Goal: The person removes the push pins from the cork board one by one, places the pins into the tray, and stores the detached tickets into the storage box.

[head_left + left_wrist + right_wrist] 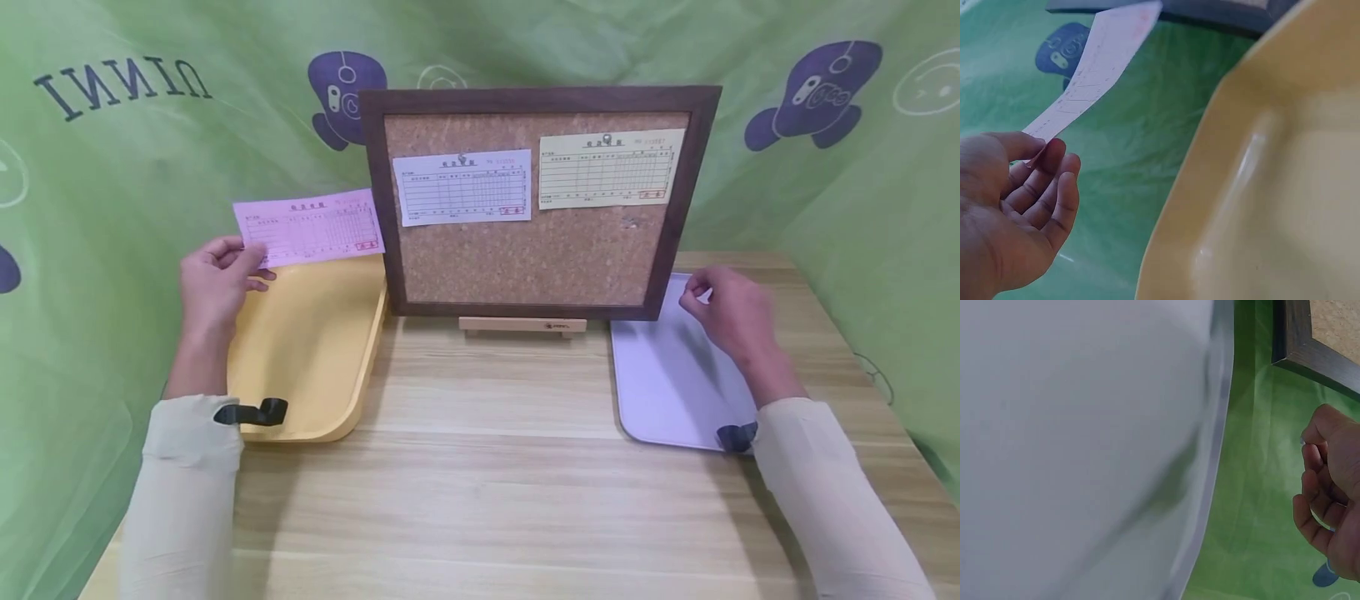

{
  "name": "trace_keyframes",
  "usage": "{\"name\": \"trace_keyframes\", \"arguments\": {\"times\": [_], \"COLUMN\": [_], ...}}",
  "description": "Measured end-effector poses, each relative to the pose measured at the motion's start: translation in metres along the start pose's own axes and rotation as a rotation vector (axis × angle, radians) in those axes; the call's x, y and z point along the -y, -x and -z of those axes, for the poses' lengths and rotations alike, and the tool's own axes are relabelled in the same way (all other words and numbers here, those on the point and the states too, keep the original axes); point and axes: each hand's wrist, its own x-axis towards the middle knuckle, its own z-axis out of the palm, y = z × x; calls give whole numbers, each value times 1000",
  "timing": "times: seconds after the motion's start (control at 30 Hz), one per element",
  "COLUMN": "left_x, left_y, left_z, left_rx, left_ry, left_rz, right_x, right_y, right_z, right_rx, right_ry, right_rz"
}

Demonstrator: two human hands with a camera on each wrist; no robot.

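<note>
My left hand (217,279) pinches a pink receipt slip (311,227) by its lower left corner, between thumb and forefinger. The slip hangs in the air above the yellow tray (300,350), left of the corkboard (517,262); in the left wrist view it bends along its length. Over the lilac tray (660,383), my right hand (731,312) has thumb and forefinger together on a tiny pale pushpin (1302,441), mostly hidden by the fingertips. Pinned to the board are a white receipt (465,190) on the left and a yellow receipt (611,171) on the right.
A small wooden stand (522,325) supports the dark-framed board on the wooden table (480,483). Behind hangs a green printed cloth (225,142). A small shiny spot (632,223) shows on the cork below the yellow receipt. Each wrist wears a black camera strap.
</note>
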Motion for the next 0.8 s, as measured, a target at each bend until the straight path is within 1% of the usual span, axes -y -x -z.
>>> {"name": "trace_keyframes", "arguments": {"times": [0.07,0.13,0.27,0.33,0.4,0.57,0.73,0.8], "left_x": [3,7,18,23,27,34,41,45], "left_y": [-6,-13,-26,-32,-36,-45,-50,-53], "left_z": [4,7,12,14,15,15,15,15], "left_rx": [30,62,129,156,183,239,243,262], "left_ry": [-62,-146,-364,-437,-480,-539,-604,-627], "left_rz": [33,53,55,52,53,65,80,92], "right_x": [-1,-2,-4,-4,-4,-5,-4,-3], "right_y": [-1,-1,-3,-4,-4,-4,-6,-6], "right_z": [-1,-2,-7,-10,-12,-15,-14,-13], "right_rx": [35,64,99,114,129,160,168,168], "right_ry": [-4,0,10,12,15,16,9,20], "right_rz": [9,20,44,49,49,50,69,86]}}
